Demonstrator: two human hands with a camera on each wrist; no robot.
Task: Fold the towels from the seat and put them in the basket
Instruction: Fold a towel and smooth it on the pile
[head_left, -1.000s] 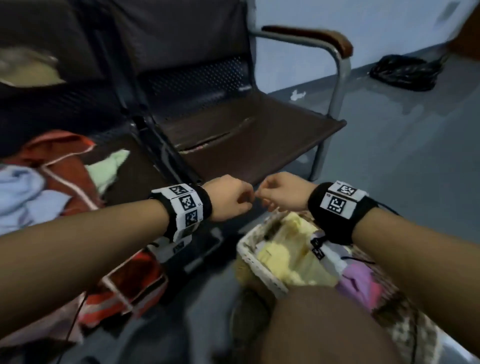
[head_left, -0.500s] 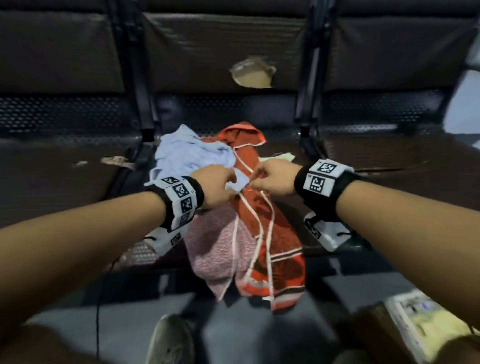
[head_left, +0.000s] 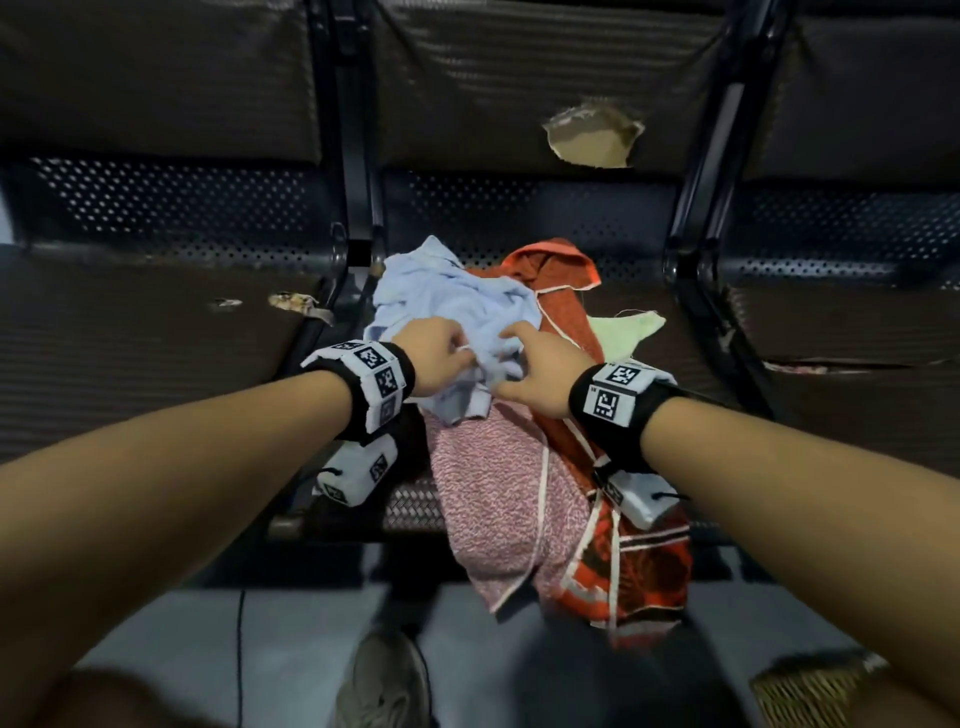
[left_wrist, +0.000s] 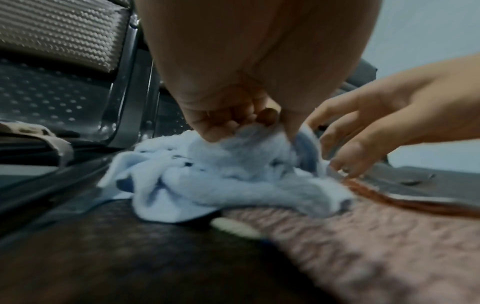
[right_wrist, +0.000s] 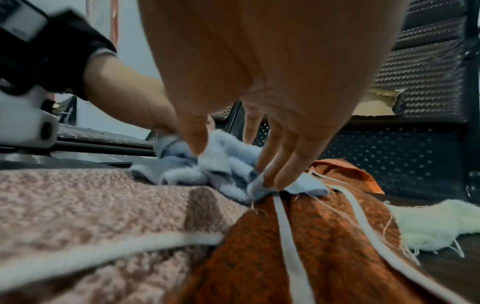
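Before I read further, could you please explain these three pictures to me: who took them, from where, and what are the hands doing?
No machine here: a person wears three cameras. The head view looks down at both arms; each wrist view looks along one hand. On the dark perforated metal seat lie a crumpled light blue towel, a pink speckled towel, an orange towel with white stripes and a pale green cloth. The left hand pinches the blue towel; the right hand, fingers fairly straight, presses on its edge. A woven basket shows at the lower right.
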